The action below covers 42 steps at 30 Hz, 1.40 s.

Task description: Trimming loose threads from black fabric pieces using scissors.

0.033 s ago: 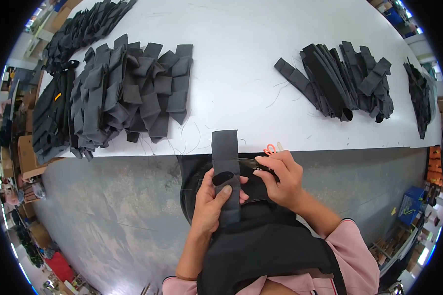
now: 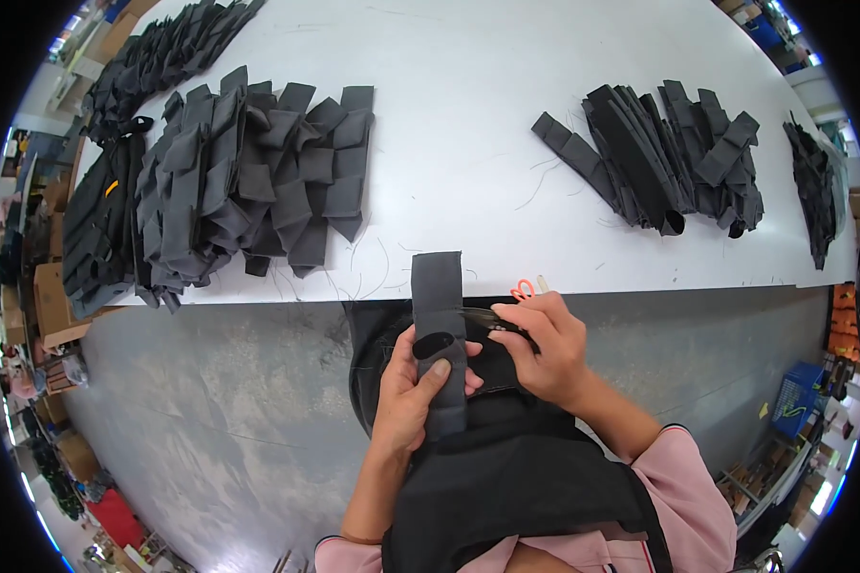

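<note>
Can read no lettering, numbers or signs; between nine and ten o'clock, can see only an unreadable orange tab (image 2: pixel 113 188) on black fabric (image 2: pixel 96 244).

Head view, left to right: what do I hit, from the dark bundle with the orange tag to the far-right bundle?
Dark bundle with orange tag → large pile of grey strips → held grey strip → small tool → smaller pile of dark strips → far-right dark bundle.
</note>
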Available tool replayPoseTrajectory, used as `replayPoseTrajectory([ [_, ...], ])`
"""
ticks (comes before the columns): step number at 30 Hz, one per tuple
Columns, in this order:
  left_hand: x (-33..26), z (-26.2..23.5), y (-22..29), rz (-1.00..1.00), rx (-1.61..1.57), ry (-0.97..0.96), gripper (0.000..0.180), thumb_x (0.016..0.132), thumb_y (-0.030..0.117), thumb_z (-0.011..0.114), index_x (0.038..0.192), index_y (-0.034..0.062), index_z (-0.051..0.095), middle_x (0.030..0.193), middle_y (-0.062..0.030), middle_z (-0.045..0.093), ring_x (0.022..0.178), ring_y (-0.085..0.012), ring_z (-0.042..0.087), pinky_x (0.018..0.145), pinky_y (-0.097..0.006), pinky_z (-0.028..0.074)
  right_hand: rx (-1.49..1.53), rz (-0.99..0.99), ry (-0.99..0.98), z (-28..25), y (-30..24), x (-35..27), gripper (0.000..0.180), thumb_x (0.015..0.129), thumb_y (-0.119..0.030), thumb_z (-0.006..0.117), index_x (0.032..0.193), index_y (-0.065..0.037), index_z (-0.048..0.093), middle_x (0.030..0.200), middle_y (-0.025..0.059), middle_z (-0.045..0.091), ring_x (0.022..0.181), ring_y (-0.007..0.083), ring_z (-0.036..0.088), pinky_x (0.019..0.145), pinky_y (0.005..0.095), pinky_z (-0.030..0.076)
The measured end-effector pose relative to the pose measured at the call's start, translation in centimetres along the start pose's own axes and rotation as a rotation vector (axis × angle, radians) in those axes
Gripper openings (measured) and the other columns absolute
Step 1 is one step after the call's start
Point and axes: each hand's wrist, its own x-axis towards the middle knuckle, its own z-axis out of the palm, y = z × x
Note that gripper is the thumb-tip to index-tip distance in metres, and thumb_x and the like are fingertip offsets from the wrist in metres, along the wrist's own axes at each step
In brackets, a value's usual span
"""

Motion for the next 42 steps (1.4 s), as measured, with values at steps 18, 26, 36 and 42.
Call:
replayPoseTrajectory([
  [18, 0.1, 0.4, -0.4, 0.054, 0.105, 0.081, 0.051, 0.092, 0.002, 0.048, 0.137, 0.0021, 0.025, 0.109, -0.0142, 0.058, 0.084, -0.0194, 0.063, 0.075, -0.03, 0.053, -0.075, -0.089, -0.172, 1.9, -0.4, 0.9, 0.032, 0.06, 0.0, 0.069, 0.092, -0.003, 0.063, 0.076, 0.0057, 0.055, 0.057, 0.0197, 0.055, 0.05, 0.0293, 0.043],
  [26, 0.0, 0.9, -0.3, 0.052, 0.116, 0.069, 0.051, 0.091, 0.002, 0.048, 0.137, 0.0007, 0.026, 0.106, -0.0138, 0.058, 0.083, -0.0186, 0.063, 0.074, -0.029, 0.052, -0.041, -0.033, -0.157, 2.0, -0.3, 0.9, 0.035, 0.06, 0.009, 0.062, 0.093, -0.003, 0.063, 0.079, 0.0101, 0.057, 0.061, 0.0246, 0.059, 0.052, 0.0321, 0.047],
  [36, -0.1, 0.5, -0.6, 0.077, 0.14, 0.08, 0.05, 0.091, 0.002, 0.049, 0.136, 0.001, 0.028, 0.108, -0.0144, 0.058, 0.083, -0.019, 0.063, 0.074, -0.029, 0.052, 0.088, 0.139, -0.198, 1.9, -0.8, 0.8, 0.028, 0.066, 0.009, 0.064, 0.092, -0.002, 0.063, 0.081, 0.012, 0.056, 0.059, 0.0236, 0.058, 0.055, 0.0308, 0.048],
  [42, 1.8, -0.7, 0.4, 0.03, -0.046, 0.02, 0.039, 0.093, 0.008, 0.05, 0.128, 0.0005, 0.035, 0.115, -0.0183, 0.057, 0.087, -0.0242, 0.065, 0.077, -0.032, 0.053, 0.481, 0.51, -0.146, 3.5, 0.5, 2.0, 0.016, 0.075, 0.003, 0.065, 0.09, -0.001, 0.061, 0.076, 0.0069, 0.051, 0.063, 0.0146, 0.058, 0.051, 0.0281, 0.045],
])
